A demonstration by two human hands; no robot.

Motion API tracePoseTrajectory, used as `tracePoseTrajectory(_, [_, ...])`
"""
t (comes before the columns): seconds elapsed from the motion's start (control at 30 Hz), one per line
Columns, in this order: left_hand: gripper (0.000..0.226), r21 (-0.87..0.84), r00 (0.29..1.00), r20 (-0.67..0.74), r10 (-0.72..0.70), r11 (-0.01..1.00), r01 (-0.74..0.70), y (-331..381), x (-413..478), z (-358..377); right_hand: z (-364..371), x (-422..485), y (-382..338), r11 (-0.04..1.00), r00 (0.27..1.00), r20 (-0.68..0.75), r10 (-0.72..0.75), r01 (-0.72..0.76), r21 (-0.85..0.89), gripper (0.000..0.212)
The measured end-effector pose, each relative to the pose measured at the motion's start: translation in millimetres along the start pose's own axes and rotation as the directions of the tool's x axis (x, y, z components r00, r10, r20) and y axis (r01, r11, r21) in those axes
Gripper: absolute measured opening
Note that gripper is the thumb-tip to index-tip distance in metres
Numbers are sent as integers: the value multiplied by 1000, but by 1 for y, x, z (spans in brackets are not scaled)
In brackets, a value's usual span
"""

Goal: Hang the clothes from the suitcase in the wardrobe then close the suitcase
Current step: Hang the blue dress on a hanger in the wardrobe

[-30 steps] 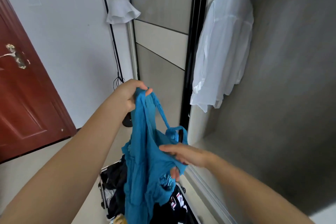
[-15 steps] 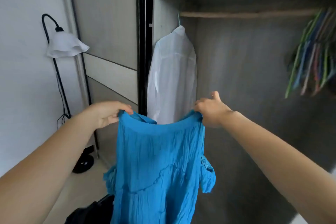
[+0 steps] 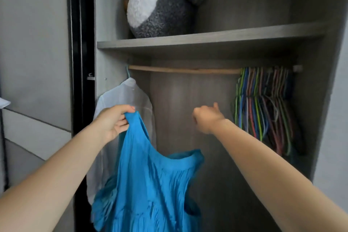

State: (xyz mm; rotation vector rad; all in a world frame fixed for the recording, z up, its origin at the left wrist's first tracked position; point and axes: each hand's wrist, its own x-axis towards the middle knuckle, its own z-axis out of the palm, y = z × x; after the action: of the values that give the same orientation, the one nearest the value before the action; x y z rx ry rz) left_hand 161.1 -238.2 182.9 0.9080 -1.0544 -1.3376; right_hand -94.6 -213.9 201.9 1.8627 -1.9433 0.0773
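Blue dress [image 3: 150, 184] held up in front of the open wardrobe [image 3: 188, 90].
Left hand [image 3: 114, 118] pinches its top edge; right hand [image 3: 207, 118] is curled, holding nothing, between white shirt [image 3: 130, 92] and coloured hangers [image 3: 263, 109] on the rail [image 3: 184, 70].

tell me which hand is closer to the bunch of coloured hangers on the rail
Right. The right hand is just left of the coloured hangers, not touching them, holding nothing. The left hand is farther left, in front of the white shirt, gripping the blue dress.
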Motion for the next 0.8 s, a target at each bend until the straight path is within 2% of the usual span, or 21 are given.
tracePoseTrajectory(0.1, [25, 43, 997, 73, 7, 999, -10, -2, 8, 28, -13, 11, 34, 978, 976, -133, 175, -188, -95, 35])
tracePoseTrajectory(0.23, [32, 111, 992, 120, -29, 994, 16, -19, 16, 54, -7, 24, 70, 914, 936, -134, 326, -348, -210, 37])
tracePoseTrajectory(0.43, [42, 151, 992, 113, -59, 988, 41, -36, 26, 53, 9, 44, 81, 868, 932, -173, 318, -360, -341, 39])
tracePoseTrajectory(0.53, [45, 151, 994, 92, -62, 987, 47, -34, 30, 43, 13, 51, 79, 864, 933, -166, 320, -359, -353, 40])
tracePoseTrajectory(0.63, [39, 149, 996, 68, -57, 988, 46, -32, 31, 37, 16, 56, 81, 875, 912, -178, 370, -406, -264, 40])
tracePoseTrajectory(0.7, [37, 164, 998, 46, -49, 986, 41, -32, 32, 33, 14, 61, 83, 883, 875, -191, 444, -464, -73, 36])
tracePoseTrajectory(0.8, [38, 182, 999, 20, -46, 982, 41, -34, 33, 27, 2, 66, 79, 829, 810, -202, 550, -501, 248, 29])
